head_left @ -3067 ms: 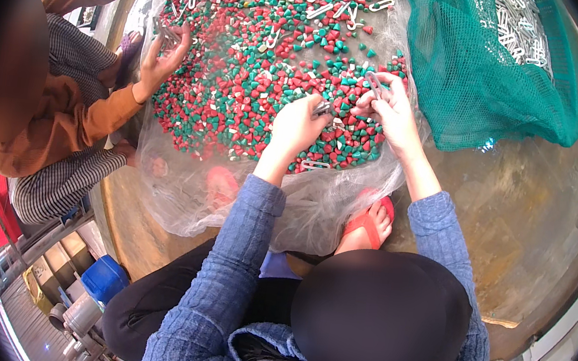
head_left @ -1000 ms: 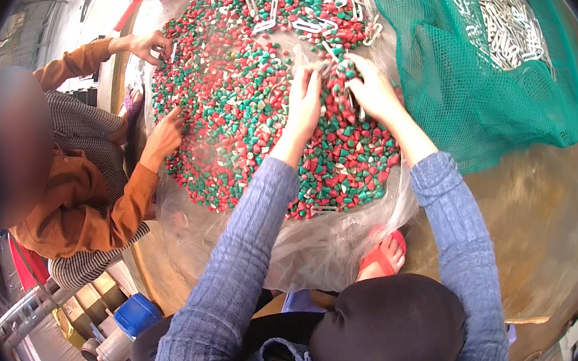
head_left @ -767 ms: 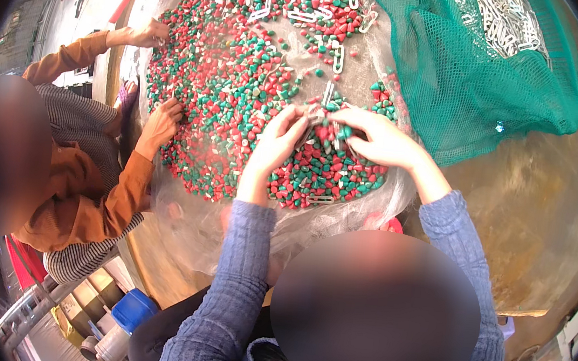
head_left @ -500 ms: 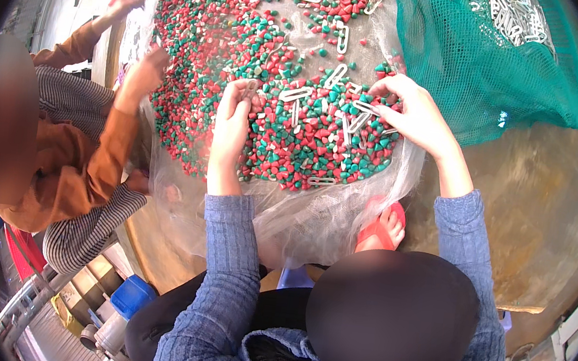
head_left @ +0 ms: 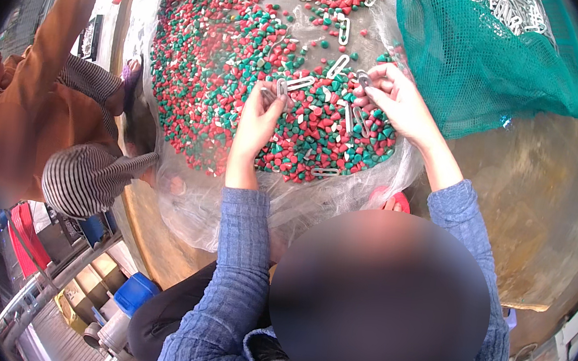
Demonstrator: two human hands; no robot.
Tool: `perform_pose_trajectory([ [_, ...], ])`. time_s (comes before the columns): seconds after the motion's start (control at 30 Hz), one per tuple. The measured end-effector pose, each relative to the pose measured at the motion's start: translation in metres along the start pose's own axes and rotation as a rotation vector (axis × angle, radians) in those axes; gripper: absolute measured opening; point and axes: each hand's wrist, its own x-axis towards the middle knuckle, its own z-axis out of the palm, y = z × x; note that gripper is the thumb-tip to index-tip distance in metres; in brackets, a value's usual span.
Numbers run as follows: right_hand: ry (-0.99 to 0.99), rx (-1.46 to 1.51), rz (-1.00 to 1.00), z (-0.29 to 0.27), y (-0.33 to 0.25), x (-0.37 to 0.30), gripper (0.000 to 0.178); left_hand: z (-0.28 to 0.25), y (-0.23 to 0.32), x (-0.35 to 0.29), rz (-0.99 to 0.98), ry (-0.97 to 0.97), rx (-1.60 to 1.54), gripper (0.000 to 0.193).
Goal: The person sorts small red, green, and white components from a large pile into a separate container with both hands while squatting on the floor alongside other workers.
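A small metal link (head_left: 283,87) is pinched in the fingers of the left hand (head_left: 259,117), lifted just off the heap of red and green beads (head_left: 246,49); half a second ago that hand lay flat on the heap farther left. The right hand (head_left: 399,100) has drawn in from the heap's right edge and now holds another link (head_left: 364,79) between narrow fingers. Both hands have gone from combing the beads to picking links out. More white links (head_left: 338,66) lie loose between and beyond the hands. The beads rest on a clear plastic sheet (head_left: 300,206) over a round brown surface (head_left: 540,200). A green net bag (head_left: 499,55) crowds the right side; another person's orange sleeve (head_left: 50,35) reaches along the left.
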Motion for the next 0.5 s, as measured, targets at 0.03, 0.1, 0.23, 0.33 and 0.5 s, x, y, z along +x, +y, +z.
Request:
perform_pose_trajectory([
  [0.03, -0.007, 0.082, 0.002, -0.001, -0.002, 0.0, 0.022, -0.001, 0.004, 0.003, 0.022, 0.037, 0.07, 0.017],
  [0.1, -0.013, 0.079, 0.002, -0.002, -0.01, -0.001, 0.032, 0.007, 0.011, 0.012, 0.099, 0.088, 0.353, 0.016],
  [0.23, -0.007, 0.315, 0.111, 0.003, -0.024, -0.008, 0.038, 0.021, 0.006, 0.029, 0.306, 0.103, 1.0, 0.025],
  [0.33, 0.015, 0.32, 0.078, 0.003, -0.02, -0.009, 0.031, 0.027, 0.003, 0.033, 0.173, 0.117, 0.969, 0.022],
  [0.5, 0.054, 0.067, 0.178, 0.001, -0.018, -0.012, 0.018, 0.026, 0.013, 0.017, 0.061, 0.008, 0.291, 0.016],
])
